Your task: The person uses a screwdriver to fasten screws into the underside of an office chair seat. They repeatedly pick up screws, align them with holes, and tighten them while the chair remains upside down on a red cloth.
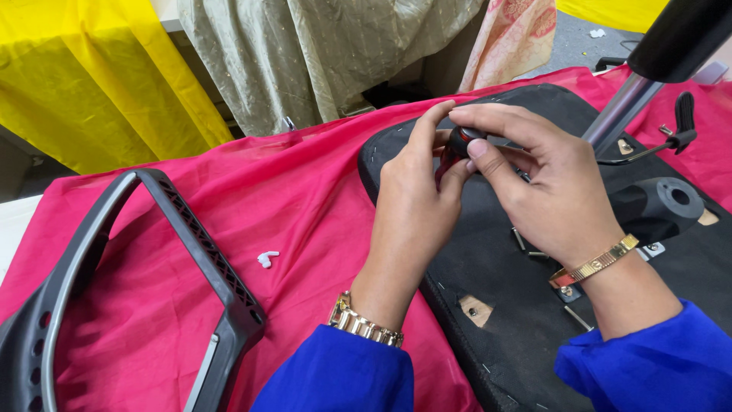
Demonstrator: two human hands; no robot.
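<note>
In the head view, a screwdriver handle (460, 143), black with red, is held upright over the underside of a black chair seat (496, 259) that lies upside down on a worktop covered with a pink cloth (290, 198). The left hand (415, 206) is wrapped around the lower part of the handle, its grip clenched on it, with the forefinger stretched up along the side. The right hand (534, 179) is laid over the top of the handle, fingertips pinched on the cap, so its grip is also closed on the tool. The shaft and tip are hidden behind the fingers.

The handle is judged stiff and light, with a rubbery surface that should not slip; it is best taken around its thick middle, with the palm or fingertips pressing on the cap. The seat is judged heavy and rigid, its fabric cover rough.

Loose screws (534, 248) lie on the seat just below the right wrist. The chair's metal column (621, 111) rises beyond the right hand, beside a black lever (682, 122). A grey chair armrest frame (191, 252) rests well apart to the left, and a small white plastic piece (267, 259) lies on the cloth between it and the seat.
</note>
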